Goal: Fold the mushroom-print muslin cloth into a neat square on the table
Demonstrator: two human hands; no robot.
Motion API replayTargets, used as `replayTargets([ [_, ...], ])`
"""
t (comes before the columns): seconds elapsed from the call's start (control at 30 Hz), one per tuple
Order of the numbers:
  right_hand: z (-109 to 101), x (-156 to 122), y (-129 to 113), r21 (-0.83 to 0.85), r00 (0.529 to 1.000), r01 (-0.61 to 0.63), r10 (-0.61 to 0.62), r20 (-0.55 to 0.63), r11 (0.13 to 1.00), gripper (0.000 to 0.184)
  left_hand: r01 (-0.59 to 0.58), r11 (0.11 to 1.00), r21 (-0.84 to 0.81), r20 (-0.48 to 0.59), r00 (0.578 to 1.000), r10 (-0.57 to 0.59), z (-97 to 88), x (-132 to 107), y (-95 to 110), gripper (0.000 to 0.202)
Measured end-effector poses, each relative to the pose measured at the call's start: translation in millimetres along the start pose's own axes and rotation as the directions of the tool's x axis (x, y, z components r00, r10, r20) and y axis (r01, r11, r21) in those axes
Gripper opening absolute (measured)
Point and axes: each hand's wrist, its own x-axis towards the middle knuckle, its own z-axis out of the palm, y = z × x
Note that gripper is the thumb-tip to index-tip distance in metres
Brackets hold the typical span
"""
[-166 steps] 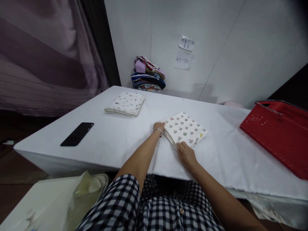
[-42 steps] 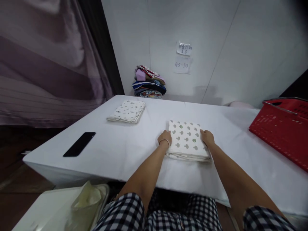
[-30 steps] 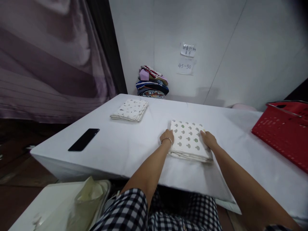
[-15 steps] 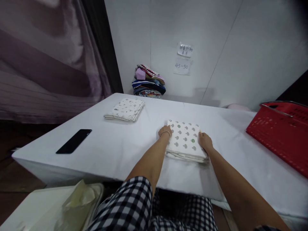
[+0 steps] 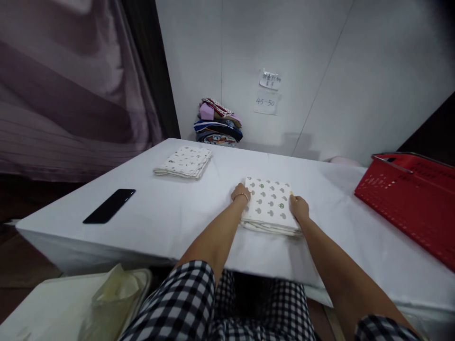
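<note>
A folded white cloth [image 5: 270, 203] with grey mushroom-like prints and a few green ones lies on the white-covered table [image 5: 170, 218] in front of me. My left hand [image 5: 241, 192], with a bracelet at the wrist, grips its left edge. On the opposite side my right hand [image 5: 299, 207] holds the right edge, fingers partly hidden by the fabric. Several layers show along the near fold. Farther back to the left rests a second folded white cloth [image 5: 185, 162] with small dark prints, untouched.
A black phone [image 5: 109, 206] lies at the table's left. On the right stands a red plastic basket [image 5: 408, 203] with a metal handle. Folded clothes [image 5: 218, 124] are piled behind the table by the wall. At lower left, a plastic bag [image 5: 113, 298] sits on a white surface [image 5: 57, 303].
The view has shifted slightly, so the basket shows a little farther left. Both hands keep their hold on the cloth's sides, and the cloth looks nearly unmoved.
</note>
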Motion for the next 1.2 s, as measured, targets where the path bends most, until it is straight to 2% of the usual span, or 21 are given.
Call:
replayTargets([
  [0.07, -3.4, -4.2, -3.6, -0.009, 1.000, 0.000, 0.000, 0.002, 1.000, 0.048, -0.060, 0.997, 0.041, -0.035, 0.997, 0.062, -2.1, -15.0, -1.8, 0.040],
  [0.17, -7.4, -12.4, -8.4, -0.030, 1.000, 0.017, -0.016, 0.011, 0.999, 0.044, -0.261, 0.951, 0.163, -0.034, 0.962, 0.270, 1.3, -39.6, -9.0, 0.049],
  [0.23, -6.8, -19.9, -7.8, -0.087, 0.993, 0.117, -0.119, -0.019, 0.989, 0.044, -0.386, 0.899, 0.207, 0.041, 0.921, 0.387, 6.2, -53.3, -15.8, 0.054],
  [0.3, -3.7, -28.2, -2.9, -0.168, 0.952, 0.297, -0.305, -0.019, 0.940, 0.045, -0.429, 0.883, 0.191, 0.112, 0.903, 0.415, 10.4, -62.5, -22.1, 0.056],
  [0.37, -0.5, -35.6, 4.6, -0.212, 0.896, 0.439, -0.443, 0.031, 0.873, 0.044, -0.425, 0.888, 0.176, 0.135, 0.904, 0.406, 12.6, -66.9, -26.1, 0.056],
  [0.4, 0.3, -38.4, 8.0, -0.209, 0.883, 0.468, -0.465, 0.066, 0.859, 0.044, -0.420, 0.890, 0.175, 0.134, 0.906, 0.402, 13.1, -67.7, -27.2, 0.056],
  [0.53, -4.9, -42.0, 6.1, -0.236, 0.887, 0.459, -0.430, 0.166, 0.856, 0.042, -0.425, 0.886, 0.183, 0.120, 0.905, 0.409, 13.7, -66.4, -27.6, 0.056],
  [0.7, -8.7, -35.5, -35.7, -0.287, 0.884, 0.467, -0.452, 0.119, 0.837, 0.044, -0.417, 0.893, 0.170, 0.103, 0.909, 0.405, 15.8, -65.4, -26.6, 0.055],
  [0.77, -2.9, -31.1, -51.9, -0.270, 0.869, 0.492, -0.487, 0.090, 0.828, 0.048, -0.419, 0.895, 0.156, 0.093, 0.908, 0.409, 16.5, -66.1, -27.1, 0.054],
  [0.83, 6.4, -26.9, -60.9, -0.249, 0.857, 0.514, -0.504, 0.107, 0.821, 0.050, -0.418, 0.897, 0.142, 0.086, 0.908, 0.410, 16.6, -67.3, -28.3, 0.053],
  [0.93, 21.3, -23.0, -60.8, -0.244, 0.853, 0.522, -0.492, 0.177, 0.817, 0.049, -0.417, 0.899, 0.129, 0.093, 0.908, 0.408, 14.7, -69.2, -30.2, 0.053],
  [1.0, 28.4, -21.7, -56.3, -0.247, 0.853, 0.521, -0.489, 0.183, 0.817, 0.049, -0.415, 0.901, 0.129, 0.120, 0.908, 0.401, 11.6, -68.7, -28.1, 0.053],
  [1.1, 33.5, -20.4, -51.2, -0.250, 0.851, 0.526, -0.499, 0.164, 0.813, 0.051, -0.393, 0.909, 0.136, 0.136, 0.917, 0.376, 5.0, -61.3, -15.7, 0.054],
  [1.2, 35.1, -18.9, -49.9, -0.253, 0.854, 0.520, -0.495, 0.158, 0.816, 0.052, -0.418, 0.894, 0.160, 0.073, 0.908, 0.412, 1.2, -44.1, 1.2, 0.053],
])
